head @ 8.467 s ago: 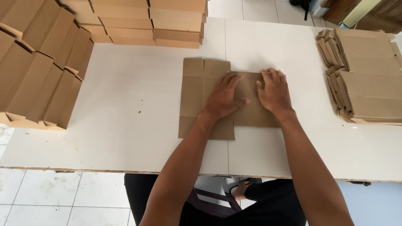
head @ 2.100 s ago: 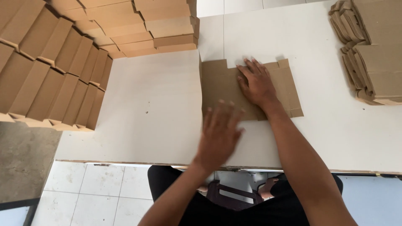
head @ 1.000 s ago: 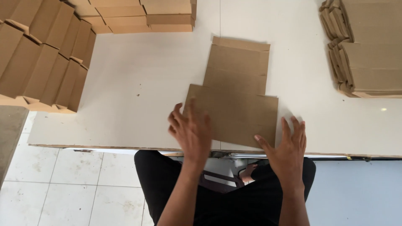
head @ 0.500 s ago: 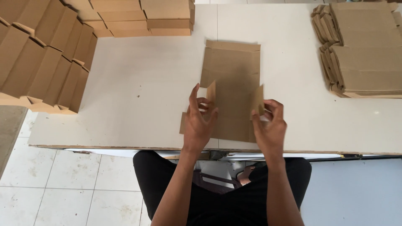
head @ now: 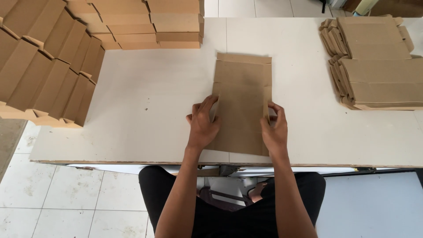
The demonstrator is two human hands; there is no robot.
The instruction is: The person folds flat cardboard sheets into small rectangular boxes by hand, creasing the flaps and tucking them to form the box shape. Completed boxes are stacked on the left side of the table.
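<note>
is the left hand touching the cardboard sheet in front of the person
Touching. The head view shows the left hand with its fingers laid against the left edge of the flat cardboard sheet, no gap between them.

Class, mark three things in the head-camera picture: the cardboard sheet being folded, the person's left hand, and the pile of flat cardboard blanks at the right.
cardboard sheet (head: 241,94): head view, its flat middle panel.
left hand (head: 203,124): head view, back of the hand.
pile of flat blanks (head: 379,66): head view, top sheet.
</note>
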